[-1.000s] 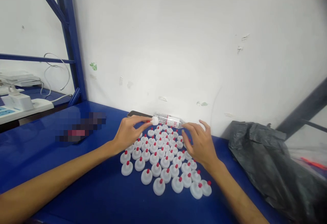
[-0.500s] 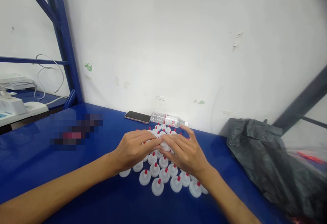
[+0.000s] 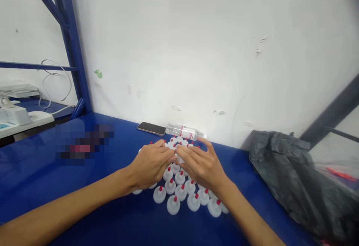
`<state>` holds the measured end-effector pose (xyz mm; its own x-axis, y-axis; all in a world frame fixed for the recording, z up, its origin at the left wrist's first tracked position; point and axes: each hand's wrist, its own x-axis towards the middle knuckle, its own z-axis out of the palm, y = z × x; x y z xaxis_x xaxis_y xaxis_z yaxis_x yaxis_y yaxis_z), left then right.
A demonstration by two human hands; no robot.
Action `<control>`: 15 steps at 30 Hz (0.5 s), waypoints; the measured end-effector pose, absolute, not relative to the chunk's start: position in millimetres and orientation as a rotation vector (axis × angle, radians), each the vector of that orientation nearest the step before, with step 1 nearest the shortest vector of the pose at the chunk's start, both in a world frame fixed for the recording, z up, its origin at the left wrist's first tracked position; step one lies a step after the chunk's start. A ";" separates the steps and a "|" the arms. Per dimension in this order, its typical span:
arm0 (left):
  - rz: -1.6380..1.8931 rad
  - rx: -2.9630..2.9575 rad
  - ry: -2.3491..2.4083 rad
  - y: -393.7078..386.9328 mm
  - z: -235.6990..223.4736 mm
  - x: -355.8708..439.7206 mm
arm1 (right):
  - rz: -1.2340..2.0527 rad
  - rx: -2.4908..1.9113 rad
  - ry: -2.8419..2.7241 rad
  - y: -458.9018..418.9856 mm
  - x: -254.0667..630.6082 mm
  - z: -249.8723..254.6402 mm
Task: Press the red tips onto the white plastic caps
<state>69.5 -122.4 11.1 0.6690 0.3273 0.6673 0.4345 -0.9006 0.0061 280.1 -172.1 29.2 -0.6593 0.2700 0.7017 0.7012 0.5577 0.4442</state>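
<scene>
The left hand (image 3: 151, 162) and right hand (image 3: 203, 163), held apart a second ago, have been joined above the red-tipped cups (image 3: 173, 205); a white cup (image 3: 180, 159) is apparently pinched by the right grip, the left's closure being hidden, and two-handed handling is suggested. Rearward room is limited by the bottle (image 3: 186, 131) and wall (image 3: 182, 51); bare table (image 3: 134, 223) is left in front.

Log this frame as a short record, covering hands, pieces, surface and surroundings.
Left hand: fingertips close to the right hand's; grip partly hidden
Right hand: fingers around a white piece, partly hidden
Below hands: many white, red-tipped pieces
Surface: blue table
Toward wall: phone flat, clear bottle on its side
Right side: crumpled dark bag
</scene>
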 end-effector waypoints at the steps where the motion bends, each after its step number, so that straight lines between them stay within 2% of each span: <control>1: -1.066 -2.776 -0.662 -122.7 11.2 69.6 | -0.995 -0.773 -2.219 -171.0 280.7 28.8; 4: -1.193 -2.868 -0.838 -119.4 17.8 63.6 | -1.025 -0.851 -2.192 -165.0 299.0 28.6; 8: -1.454 -2.761 -1.198 -100.7 35.4 44.4 | -1.027 -1.287 -1.949 -150.5 367.4 30.1; 11: -1.398 -2.638 -1.358 -80.8 38.9 33.6 | -0.888 -1.659 -1.591 -141.4 419.0 26.2; 15: -1.162 -2.616 -1.497 -57.9 22.0 29.6 | -0.806 -1.754 -1.633 -136.3 440.6 8.5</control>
